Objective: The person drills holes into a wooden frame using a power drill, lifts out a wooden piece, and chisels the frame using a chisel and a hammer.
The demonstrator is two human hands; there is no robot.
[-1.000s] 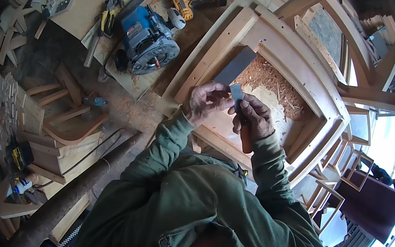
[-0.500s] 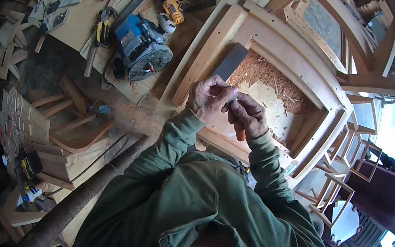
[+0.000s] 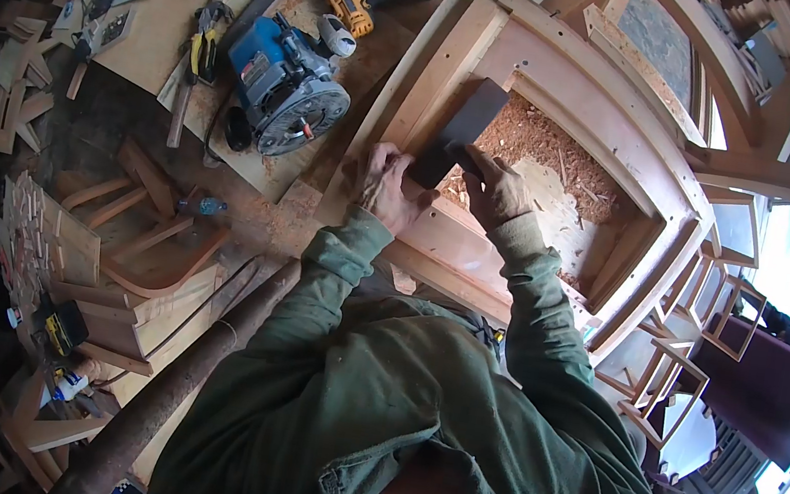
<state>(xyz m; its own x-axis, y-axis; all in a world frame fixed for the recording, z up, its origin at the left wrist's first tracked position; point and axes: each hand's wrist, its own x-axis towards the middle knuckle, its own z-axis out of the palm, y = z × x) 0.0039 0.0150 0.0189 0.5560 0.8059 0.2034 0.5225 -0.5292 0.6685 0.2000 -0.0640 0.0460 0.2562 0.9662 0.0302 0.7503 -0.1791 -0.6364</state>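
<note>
A dark rectangular sharpening stone (image 3: 465,120) lies slantwise on the near left corner of a wooden frame (image 3: 445,67). My left hand (image 3: 391,186) is at its near end, thumb side against it and fingers bent. My right hand (image 3: 499,191) is closed over the stone's right side, with fingertips on or just above its top. Whatever sits inside the right hand is hidden by the fingers. Wood shavings (image 3: 580,187) fill part of the frame's recess beside that hand.
To the left stand a blue router (image 3: 274,68), a yellow cordless drill (image 3: 351,8) and yellow-handled pliers (image 3: 205,48). A curved wooden chair part (image 3: 769,173) rises at the upper right. A thick pipe (image 3: 199,351) runs along the lower left.
Both hands, earlier together around a small orange-handled tool, have parted. My right hand has moved onto the stone; the left has shifted left to its near end. The orange handle is out of sight.
</note>
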